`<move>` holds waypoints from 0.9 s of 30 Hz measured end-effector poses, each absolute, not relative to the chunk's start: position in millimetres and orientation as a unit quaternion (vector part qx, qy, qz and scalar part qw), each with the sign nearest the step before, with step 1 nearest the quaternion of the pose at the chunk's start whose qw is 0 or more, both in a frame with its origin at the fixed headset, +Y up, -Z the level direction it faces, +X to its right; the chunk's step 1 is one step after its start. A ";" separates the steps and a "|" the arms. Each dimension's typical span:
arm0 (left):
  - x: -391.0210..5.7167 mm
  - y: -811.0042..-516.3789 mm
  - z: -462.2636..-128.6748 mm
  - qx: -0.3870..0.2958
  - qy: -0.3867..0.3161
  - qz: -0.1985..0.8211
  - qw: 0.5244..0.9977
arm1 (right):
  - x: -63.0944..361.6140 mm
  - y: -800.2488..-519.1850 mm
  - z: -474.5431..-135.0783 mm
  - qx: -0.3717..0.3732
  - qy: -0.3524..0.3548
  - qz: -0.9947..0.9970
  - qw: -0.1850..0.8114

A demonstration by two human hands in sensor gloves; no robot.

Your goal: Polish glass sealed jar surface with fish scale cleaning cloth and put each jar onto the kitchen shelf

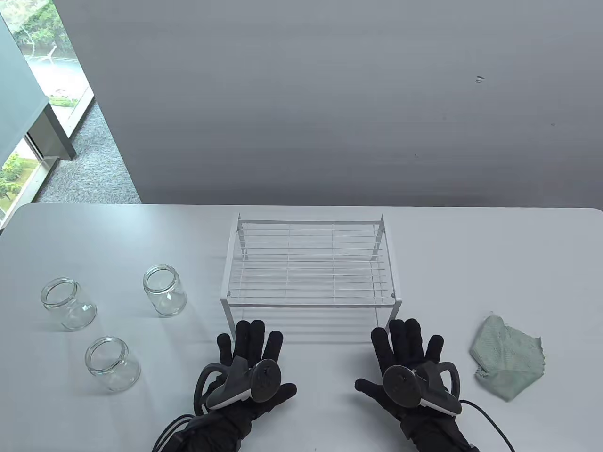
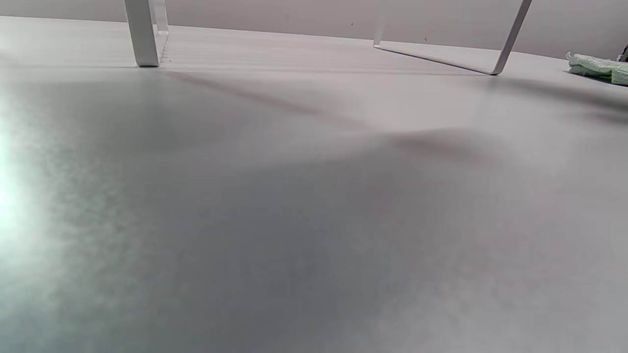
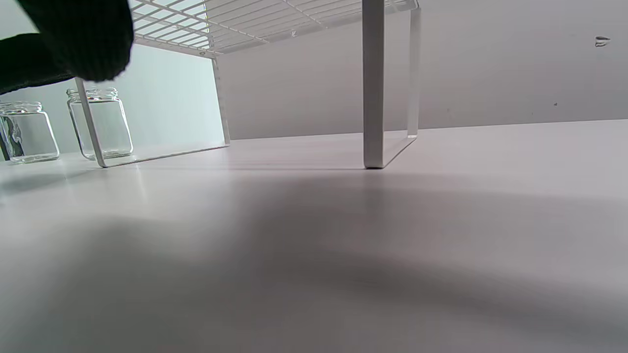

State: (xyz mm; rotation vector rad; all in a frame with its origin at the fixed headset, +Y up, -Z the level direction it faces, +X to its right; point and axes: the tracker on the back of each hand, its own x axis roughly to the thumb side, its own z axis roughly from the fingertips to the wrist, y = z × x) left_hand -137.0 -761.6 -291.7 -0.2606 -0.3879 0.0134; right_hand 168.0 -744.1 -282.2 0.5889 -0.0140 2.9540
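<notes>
Both hands lie flat on the table (image 1: 471,245), fingers straight, holding nothing. The left hand (image 1: 247,365) has the three glass jars off to its left, lidless and upright: the nearest jar (image 1: 113,363), the far-left jar (image 1: 68,304) and the back jar (image 1: 165,290). The green cloth (image 1: 508,357) lies crumpled just right of the right hand (image 1: 407,367). The white wire shelf (image 1: 311,261) stands just beyond both sets of fingertips.

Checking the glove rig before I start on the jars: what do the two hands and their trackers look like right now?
Both the left hand and the right hand wear black knit gloves that run into dark sleeves. A grey-and-black tracker with a round disc face and a loop ring is strapped to the back of each. Black cables trail from both wrists toward the table's near edge. No markings are legible.
</notes>
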 end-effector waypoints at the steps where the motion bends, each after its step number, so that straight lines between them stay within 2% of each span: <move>1: -136.7 -762.8 -292.0 -0.133 -0.192 0.004 0.972 | 168.5 -744.4 -282.2 0.194 -0.001 0.979 0.069; 18: -137.3 -762.9 -292.3 -0.137 -0.195 0.011 0.971 | 169.2 -749.4 -283.3 0.194 0.027 0.976 0.093; 27: -140.0 -762.4 -294.2 -0.135 -0.190 0.017 0.972 | 176.1 -749.4 -284.3 0.170 0.058 0.978 0.109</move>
